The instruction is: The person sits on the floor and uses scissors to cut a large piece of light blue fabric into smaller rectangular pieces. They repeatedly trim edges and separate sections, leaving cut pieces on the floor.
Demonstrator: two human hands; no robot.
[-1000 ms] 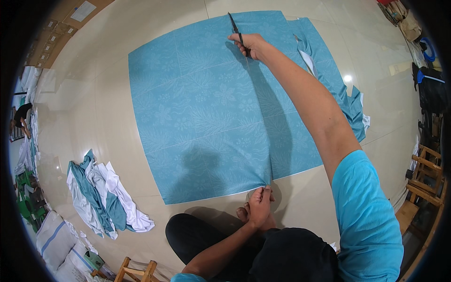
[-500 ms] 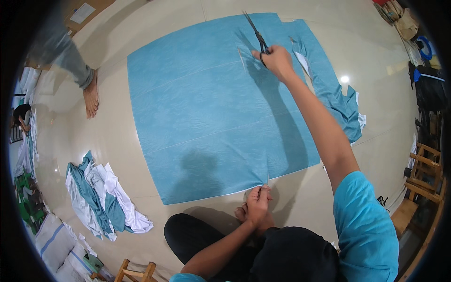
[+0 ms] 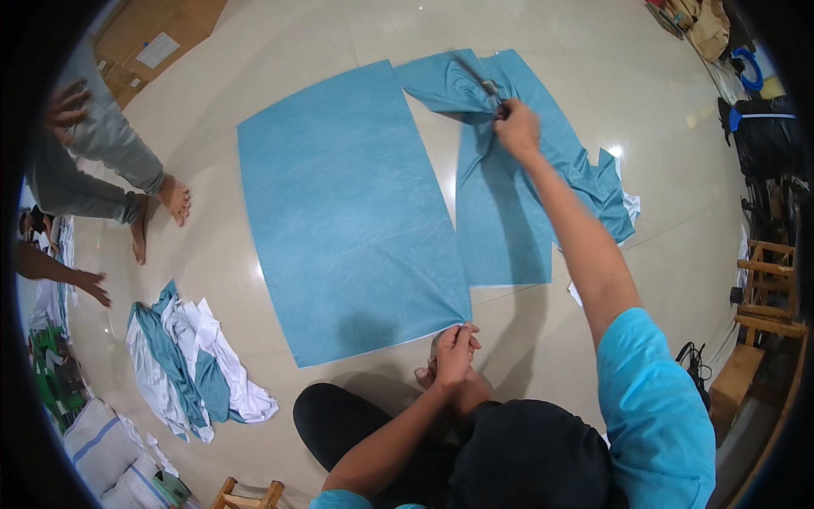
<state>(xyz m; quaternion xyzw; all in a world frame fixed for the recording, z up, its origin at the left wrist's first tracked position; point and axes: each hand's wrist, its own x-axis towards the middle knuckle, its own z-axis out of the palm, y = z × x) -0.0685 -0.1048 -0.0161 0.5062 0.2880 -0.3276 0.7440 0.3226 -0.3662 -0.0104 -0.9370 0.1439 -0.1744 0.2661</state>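
Observation:
A large sheet of blue fabric lies flat on the floor before me. At its near right corner my left hand is closed in a pinch on the edge. Far out in front, my right hand grips dark scissors, slightly blurred, with the blades pointing away to the upper left. Beneath the scissors, a separate blue fabric strip is bunched and folded over at its far end. A wedge of bare floor shows between sheet and strip, widest at the far end.
Crumpled blue and white cloth lies at the left. Beyond it stands a person's bare foot, and a person's hand reaches in from the left edge. Cardboard boxes are at far left, a wooden rack at right.
The single sheet now lies as two parts with a gap between them. The strip's far end has been pushed aside and bunched. My right hand has come slightly nearer; more of the people at left shows.

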